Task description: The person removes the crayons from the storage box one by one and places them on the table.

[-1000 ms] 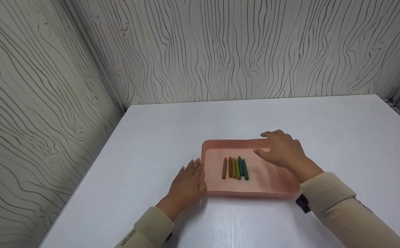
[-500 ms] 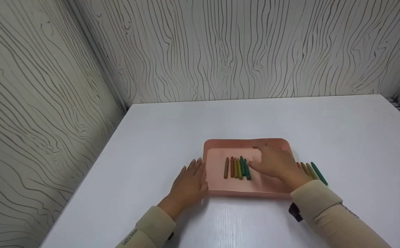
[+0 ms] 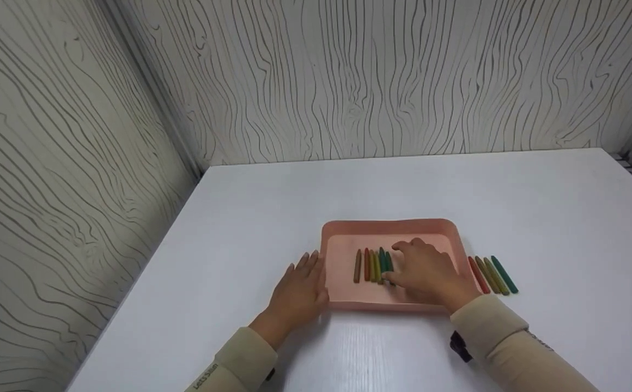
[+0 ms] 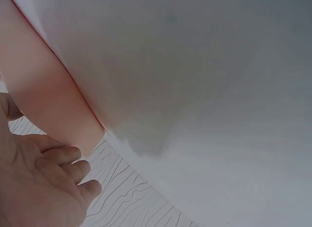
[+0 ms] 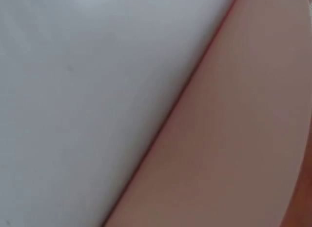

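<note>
A pink tray (image 3: 343,304) lies on the white table with a row of crayons in it: a brown crayon (image 3: 357,267), an orange-red crayon (image 3: 367,265), yellowish ones, and green ones at the right end. My left hand (image 3: 297,291) rests against the tray's left wall, fingers extended; the left wrist view shows its fingertips by the tray wall (image 4: 53,90). My right hand (image 3: 425,271) is inside the tray, thumb and index finger apart beside the rightmost green crayon (image 3: 389,261), partly covering it. Contact with that crayon is unclear. The right wrist view shows mostly the tray's outer wall (image 5: 219,119).
Right of the tray, on the table (image 3: 272,201), lie a red crayon (image 3: 479,275), two yellowish-brown crayons (image 3: 492,275) and a green crayon (image 3: 505,274). A panel with a wood-grain pattern (image 3: 348,81) rises behind the table, another at the left.
My right hand has come down and left, from above the tray's right side to the green end of the row. The crayons outside the tray have come into sight. My left hand stays put.
</note>
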`<state>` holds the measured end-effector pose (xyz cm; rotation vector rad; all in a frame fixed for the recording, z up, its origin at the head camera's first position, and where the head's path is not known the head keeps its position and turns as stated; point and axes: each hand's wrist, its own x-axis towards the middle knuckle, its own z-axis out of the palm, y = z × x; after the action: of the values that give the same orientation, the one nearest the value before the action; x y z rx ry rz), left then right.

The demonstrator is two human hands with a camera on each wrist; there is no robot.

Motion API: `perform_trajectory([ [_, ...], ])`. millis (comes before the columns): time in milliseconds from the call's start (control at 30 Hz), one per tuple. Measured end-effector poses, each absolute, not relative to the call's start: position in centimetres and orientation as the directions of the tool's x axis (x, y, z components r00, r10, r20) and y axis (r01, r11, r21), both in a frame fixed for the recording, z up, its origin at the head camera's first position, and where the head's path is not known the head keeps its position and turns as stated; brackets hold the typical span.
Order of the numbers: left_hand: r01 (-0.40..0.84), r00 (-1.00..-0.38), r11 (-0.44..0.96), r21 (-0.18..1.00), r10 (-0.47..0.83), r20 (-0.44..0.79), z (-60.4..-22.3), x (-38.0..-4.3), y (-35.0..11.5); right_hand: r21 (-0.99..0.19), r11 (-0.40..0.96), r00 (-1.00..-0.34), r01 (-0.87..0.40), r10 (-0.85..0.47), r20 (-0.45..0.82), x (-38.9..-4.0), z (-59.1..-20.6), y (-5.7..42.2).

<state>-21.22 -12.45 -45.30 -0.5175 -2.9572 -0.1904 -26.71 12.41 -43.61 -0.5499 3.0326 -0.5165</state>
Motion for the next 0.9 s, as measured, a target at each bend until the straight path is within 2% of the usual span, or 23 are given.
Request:
perform_trajectory([
  [333, 0.322, -0.944, 0.931, 0.169, 0.303, 0.129, -45.04, -21.06, -12.39, -0.397, 0.864, -0.943, -0.31, -0.332, 0.016, -26.29, -44.23, 12.2],
  [900, 0.328, -0.942, 0.93, 0.168, 0.307, 0.138, -45.24, -21.06, -12.37, -0.638, 0.749, -0.948, -0.179, -0.305, -0.092, -27.04, -44.17, 12.85],
])
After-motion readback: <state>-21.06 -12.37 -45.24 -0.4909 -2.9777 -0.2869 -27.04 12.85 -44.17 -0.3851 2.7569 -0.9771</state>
